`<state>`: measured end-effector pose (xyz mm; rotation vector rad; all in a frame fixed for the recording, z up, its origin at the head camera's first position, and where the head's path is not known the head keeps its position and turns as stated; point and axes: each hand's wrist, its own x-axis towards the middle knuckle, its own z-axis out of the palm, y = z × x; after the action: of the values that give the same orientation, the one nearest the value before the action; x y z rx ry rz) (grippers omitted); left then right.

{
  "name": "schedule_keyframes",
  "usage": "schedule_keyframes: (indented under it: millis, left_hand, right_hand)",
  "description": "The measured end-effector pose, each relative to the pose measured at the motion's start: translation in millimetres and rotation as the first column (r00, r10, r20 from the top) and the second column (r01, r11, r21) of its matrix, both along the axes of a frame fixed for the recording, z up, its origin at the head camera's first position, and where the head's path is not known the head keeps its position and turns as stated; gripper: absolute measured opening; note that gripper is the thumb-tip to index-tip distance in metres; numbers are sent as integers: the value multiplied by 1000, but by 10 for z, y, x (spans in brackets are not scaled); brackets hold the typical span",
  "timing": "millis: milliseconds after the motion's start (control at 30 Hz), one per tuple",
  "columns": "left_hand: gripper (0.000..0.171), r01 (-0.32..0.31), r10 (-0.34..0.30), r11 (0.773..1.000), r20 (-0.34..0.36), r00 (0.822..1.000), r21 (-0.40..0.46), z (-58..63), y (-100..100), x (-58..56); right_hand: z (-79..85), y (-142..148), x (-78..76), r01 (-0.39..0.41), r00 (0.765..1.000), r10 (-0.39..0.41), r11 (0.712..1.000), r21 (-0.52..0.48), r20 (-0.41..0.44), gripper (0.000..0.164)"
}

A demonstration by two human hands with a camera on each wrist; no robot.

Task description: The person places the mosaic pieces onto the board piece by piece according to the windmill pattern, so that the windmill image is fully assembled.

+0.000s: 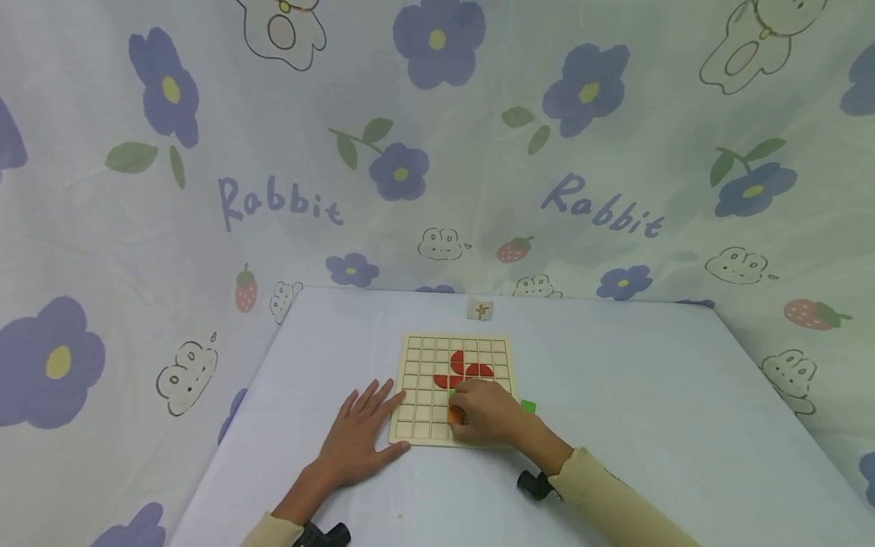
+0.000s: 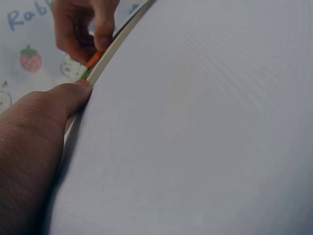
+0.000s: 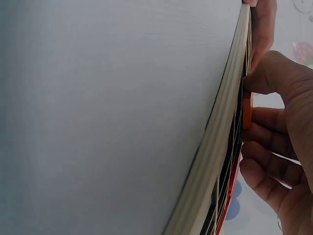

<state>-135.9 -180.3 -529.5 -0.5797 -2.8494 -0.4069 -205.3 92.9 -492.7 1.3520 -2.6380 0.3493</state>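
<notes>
A pale wooden grid board (image 1: 421,391) lies flat on the white table. Red rounded pieces (image 1: 481,370) sit in its upper middle squares. My right hand (image 1: 488,412) reaches over the board's lower right part and pinches an orange piece (image 3: 247,111) between thumb and fingers, right at the board's surface. A bit of a green piece (image 1: 451,394) shows just above the orange one, partly hidden by the fingers. With fingers spread, my left hand (image 1: 358,441) rests at the board's left edge, its thumb touching the lower left corner.
Another green piece (image 1: 529,406) lies on the table just off the board's right edge. Behind the board is a small printed pattern card (image 1: 480,309). A flower-and-rabbit printed cloth (image 1: 437,175) hangs behind the table.
</notes>
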Motion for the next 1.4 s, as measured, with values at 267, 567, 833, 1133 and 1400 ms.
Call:
schedule_keyframes:
  millis: [267, 567, 833, 1133, 1400]
  left_hand:
    - [84, -4, 4, 1000, 16, 1000, -18, 0, -6, -3]
    - [84, -2, 3, 1000, 9, 1000, -26, -2, -11, -3]
    - [84, 6, -5, 1000, 17, 1000, -13, -7, -15, -10]
    - [84, 4, -4, 1000, 3, 1000, -8, -24, -3, -14]
    - [85, -5, 5, 1000, -1, 1000, -14, -32, -7, -17]
  right_hand:
    - [53, 33, 27, -8, 998, 9, 1000, -18, 61, 18]
    - [33, 45, 33, -38, 985, 57, 993, -115, 165, 15]
    - [86, 51, 26, -51, 983, 64, 996, -77, 171, 14]
    - [72, 143, 39, -12, 982, 33, 993, -115, 184, 11]
    - [80, 419, 17, 97, 982, -73, 987, -131, 174, 10]
